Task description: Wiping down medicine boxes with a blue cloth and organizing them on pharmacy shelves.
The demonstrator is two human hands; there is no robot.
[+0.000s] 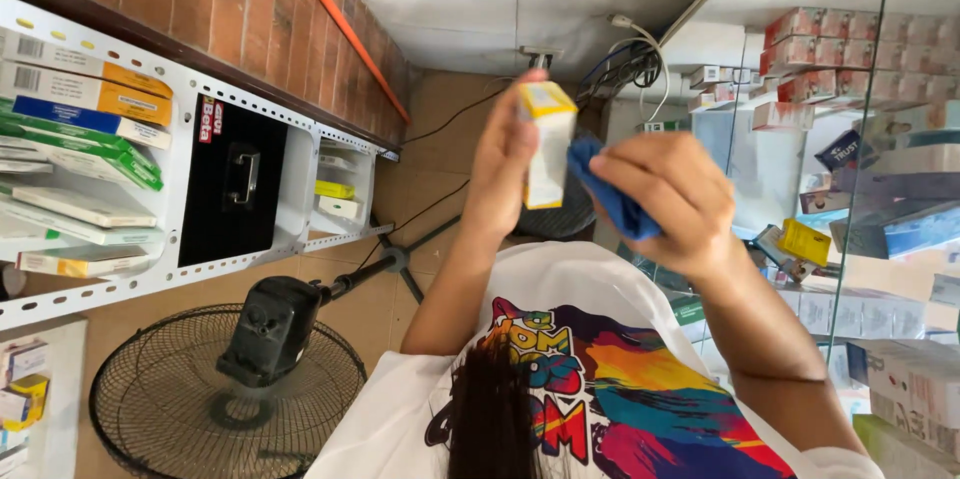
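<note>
A shelf (180, 189) fills the frame's left, a fan (225, 394) sits lower left, stacked boxes (850, 59) stand right, and a small box (547, 144) is held at centre.

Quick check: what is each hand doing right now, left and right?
Left hand: closed around a small yellow-and-white box, held up.
Right hand: closed on a blue cloth, pressed against the box.

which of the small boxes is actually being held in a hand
The white box with a yellow top, gripped by the left hand; all other boxes sit on shelves.
</note>
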